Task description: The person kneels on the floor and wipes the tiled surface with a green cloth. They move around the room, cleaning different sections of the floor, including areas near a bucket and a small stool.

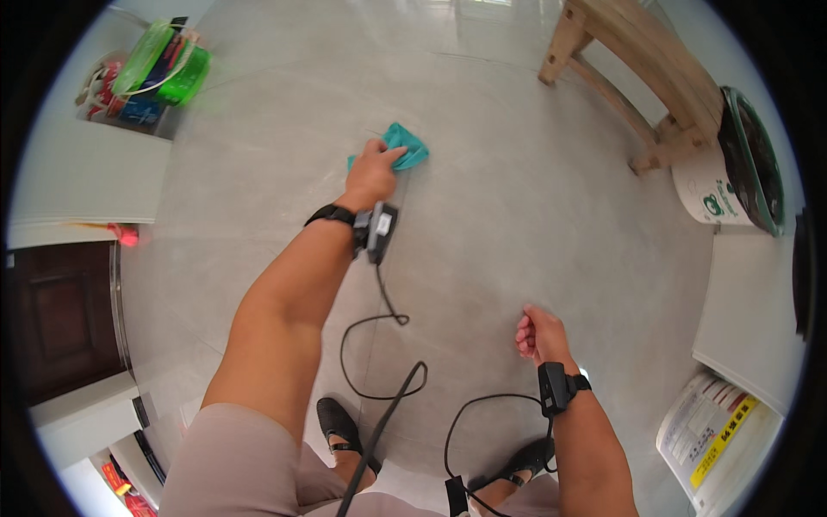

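Observation:
A teal cloth (407, 146) lies bunched on the grey tiled floor (482, 224), ahead of me and slightly left. My left hand (372, 175) presses down on it with the arm stretched out, fingers closed over its near side; part of the cloth is hidden under the hand. Lower and to the right, my right hand (541, 334) hangs above the floor with its fingers curled in. Nothing shows in it. Each wrist carries a strapped black device (382, 233) with a black cable (413, 379) looping down toward my body.
At the upper right a wooden stool (680, 73) stands beside a white bin (706, 189) with a dark liner. A white bucket (689, 431) sits lower right. A green basket (183, 77) with assorted items is at upper left, above a dark brown door (65, 314). My black shoes (338, 422) are below.

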A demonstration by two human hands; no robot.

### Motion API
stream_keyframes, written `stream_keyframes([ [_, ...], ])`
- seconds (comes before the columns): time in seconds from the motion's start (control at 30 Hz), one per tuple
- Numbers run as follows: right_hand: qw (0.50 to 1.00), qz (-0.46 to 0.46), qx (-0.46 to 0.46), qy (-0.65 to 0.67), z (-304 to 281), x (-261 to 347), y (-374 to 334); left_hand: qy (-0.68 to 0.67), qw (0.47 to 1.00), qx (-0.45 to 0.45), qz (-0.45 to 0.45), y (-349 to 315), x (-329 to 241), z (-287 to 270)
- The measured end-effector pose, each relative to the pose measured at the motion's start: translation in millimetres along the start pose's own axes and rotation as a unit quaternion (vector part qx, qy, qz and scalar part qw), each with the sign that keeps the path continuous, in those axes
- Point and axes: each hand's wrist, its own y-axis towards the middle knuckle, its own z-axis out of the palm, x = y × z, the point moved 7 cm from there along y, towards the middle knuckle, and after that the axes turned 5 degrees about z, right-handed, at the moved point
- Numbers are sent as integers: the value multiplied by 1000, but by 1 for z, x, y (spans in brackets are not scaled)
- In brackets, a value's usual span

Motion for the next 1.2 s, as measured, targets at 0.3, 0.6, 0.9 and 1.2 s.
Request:
stream_keyframes([
  [0.3,1000,-10,-10,1,-1,0,-2,-36,866,331,374,-225,-165,39],
  [0.6,992,-113,-31,43,8,-15,-20,-147,955,139,215,-189,-114,-6],
  [0.9,988,-67,84,111,99,-150,-64,-13,989,92,114,-3,-117,56],
  [1.2,938,-182,-211,205,59,-188,-105,-42,819,242,519,-237,-296,89],
])
